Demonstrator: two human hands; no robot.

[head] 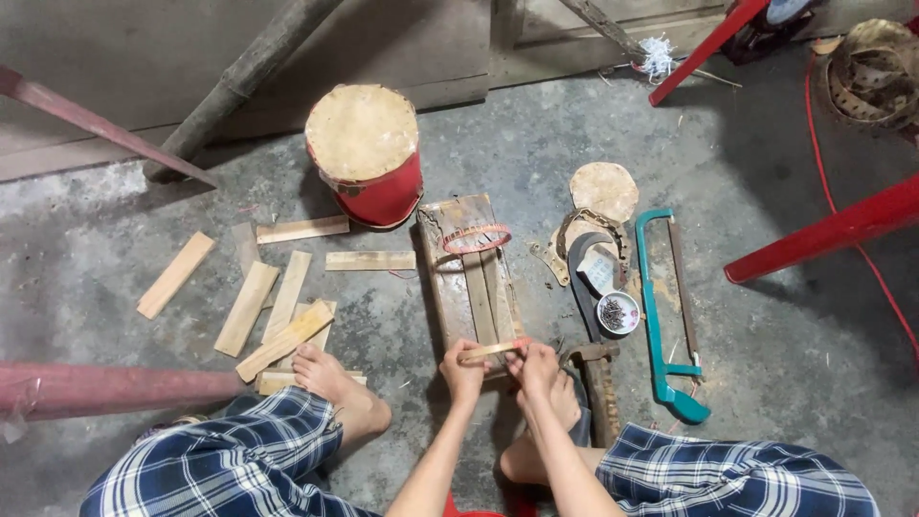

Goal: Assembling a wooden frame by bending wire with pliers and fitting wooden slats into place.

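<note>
My left hand and my right hand both grip a thin bamboo strip held crosswise, with a reddish band at its right end. They hover over the near end of a worn wooden block on the floor. A small red-rimmed hoop rests on the far end of that block, with two slats lying along it. My bare feet sit left and right of the block.
A red drum stands beyond the block. Several wood slats lie to the left. To the right are a teal hacksaw, a small bowl of nails, a hammer, hide pieces and red poles.
</note>
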